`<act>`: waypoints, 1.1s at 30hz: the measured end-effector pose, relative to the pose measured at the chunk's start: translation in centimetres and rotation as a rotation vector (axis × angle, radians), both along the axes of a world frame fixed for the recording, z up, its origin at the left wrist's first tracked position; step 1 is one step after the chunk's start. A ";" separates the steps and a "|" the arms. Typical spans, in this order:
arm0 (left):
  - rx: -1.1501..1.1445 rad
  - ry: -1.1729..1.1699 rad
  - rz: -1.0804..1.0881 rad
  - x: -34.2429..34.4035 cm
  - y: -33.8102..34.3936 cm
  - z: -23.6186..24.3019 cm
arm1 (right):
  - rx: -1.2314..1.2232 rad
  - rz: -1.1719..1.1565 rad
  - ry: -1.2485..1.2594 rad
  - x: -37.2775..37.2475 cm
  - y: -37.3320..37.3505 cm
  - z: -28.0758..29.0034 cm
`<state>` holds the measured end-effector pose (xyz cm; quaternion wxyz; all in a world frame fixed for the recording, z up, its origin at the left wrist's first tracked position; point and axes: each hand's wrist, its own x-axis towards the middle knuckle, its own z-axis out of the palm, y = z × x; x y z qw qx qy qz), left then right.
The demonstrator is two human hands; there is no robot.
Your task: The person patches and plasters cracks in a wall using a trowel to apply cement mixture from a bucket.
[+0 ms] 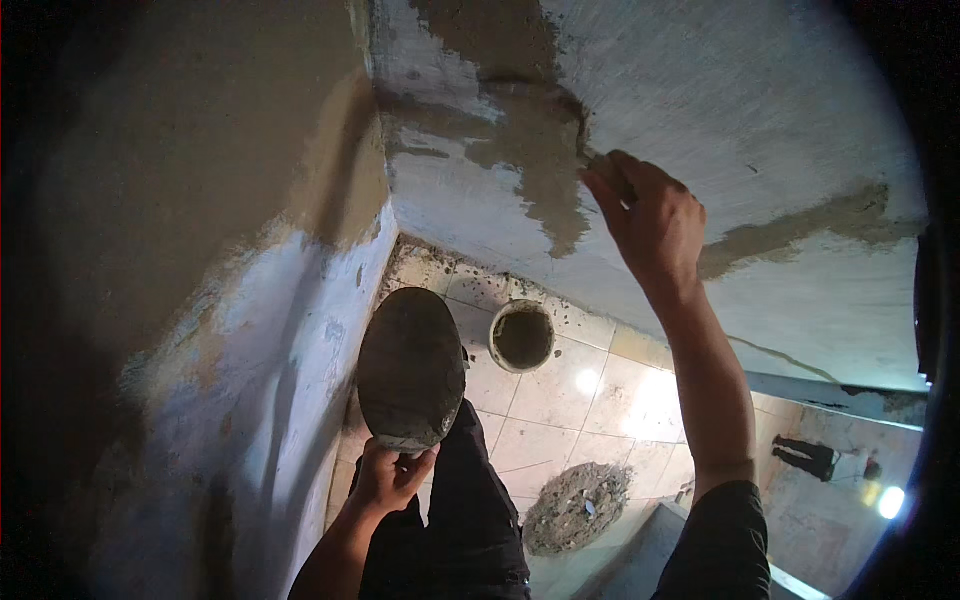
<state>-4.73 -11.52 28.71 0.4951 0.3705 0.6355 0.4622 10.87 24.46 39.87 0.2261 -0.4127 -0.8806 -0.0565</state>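
Note:
My right hand (pixel 655 215) is raised to the wall (pixel 650 90) on the right. Its fingers are closed round the short handle of a trowel (pixel 597 162), whose blade is hard to make out against the grey mortar. A wet-looking mortar patch (pixel 535 150) with ragged edges spreads on the wall beside it. Low on the left, my left hand (pixel 392 477) grips the near end of a dark oval mortar board (pixel 412 365). Some grey mortar clings to the board's near edge. The board is above the floor, in front of my legs.
A round bucket (pixel 494 345) with grey contents stands on the tiled floor (pixel 545 400). Nearer lies a heap of rubble or mortar (pixel 575 508). The left wall (pixel 300 300) meets the right one in a corner. Dark clothing (pixel 805 457) lies at far right near a bright lamp (pixel 890 502).

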 end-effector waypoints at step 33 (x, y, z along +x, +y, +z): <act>-0.093 -0.011 0.015 -0.9 -0.8 -0.2 | -0.378 -0.093 -0.227 3.0 -1.0 -1.3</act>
